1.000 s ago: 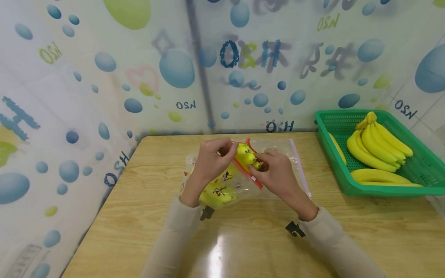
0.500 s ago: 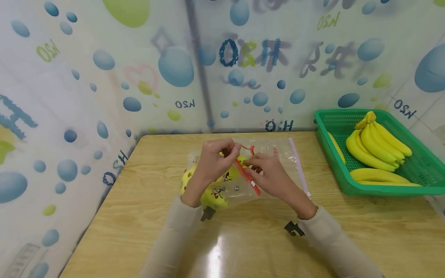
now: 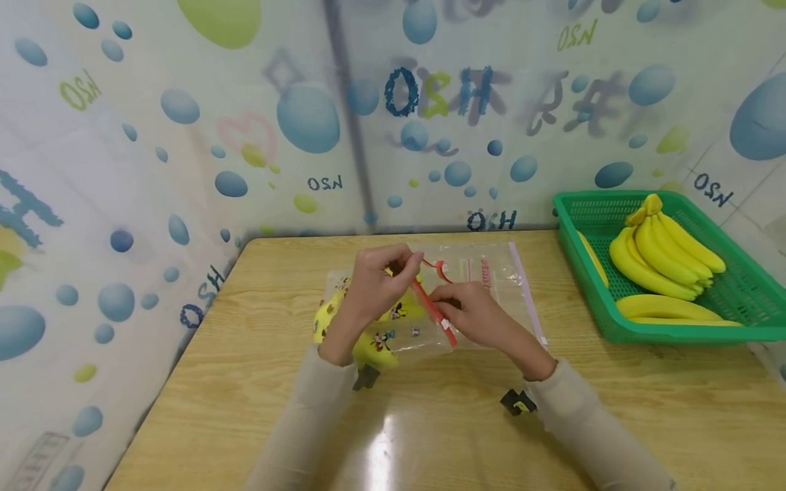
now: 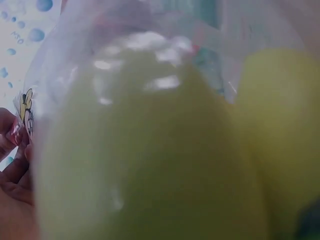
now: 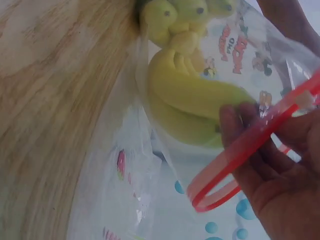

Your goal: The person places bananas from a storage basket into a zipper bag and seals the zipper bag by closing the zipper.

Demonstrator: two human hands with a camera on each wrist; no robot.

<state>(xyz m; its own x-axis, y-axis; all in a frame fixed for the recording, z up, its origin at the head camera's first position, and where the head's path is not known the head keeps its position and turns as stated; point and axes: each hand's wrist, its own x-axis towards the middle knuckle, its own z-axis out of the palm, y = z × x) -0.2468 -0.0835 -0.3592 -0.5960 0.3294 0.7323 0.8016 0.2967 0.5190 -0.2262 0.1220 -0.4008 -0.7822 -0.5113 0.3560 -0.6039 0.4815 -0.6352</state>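
A clear zip bag (image 3: pixel 424 339) with cartoon prints and a red zip strip (image 3: pixel 434 307) lies over the table, its mouth facing right. Yellow bananas (image 5: pixel 192 95) are inside it; in the left wrist view they fill most of the picture, blurred. My left hand (image 3: pixel 382 279) pinches the far part of the bag's mouth between thumb and fingers. At the near part of the mouth, my right hand (image 3: pixel 469 310) grips the red strip, with fingertips (image 5: pixel 230 120) showing through the plastic close to a banana. The left hand's own fingertips are mostly hidden.
Under and beyond the mouth lies another clear zip bag (image 3: pixel 500 273) with a lilac strip. A green basket (image 3: pixel 604 317) at the right holds a bunch of bananas (image 3: pixel 666 252) and loose-looking ones below it. A patterned curtain (image 3: pixel 245 136) stands behind the wooden table (image 3: pixel 245 382).
The banana ends that stuck out at the mouth have gone further left into the bag. My right hand has shifted slightly left and down onto the red strip; the left hand keeps its hold.
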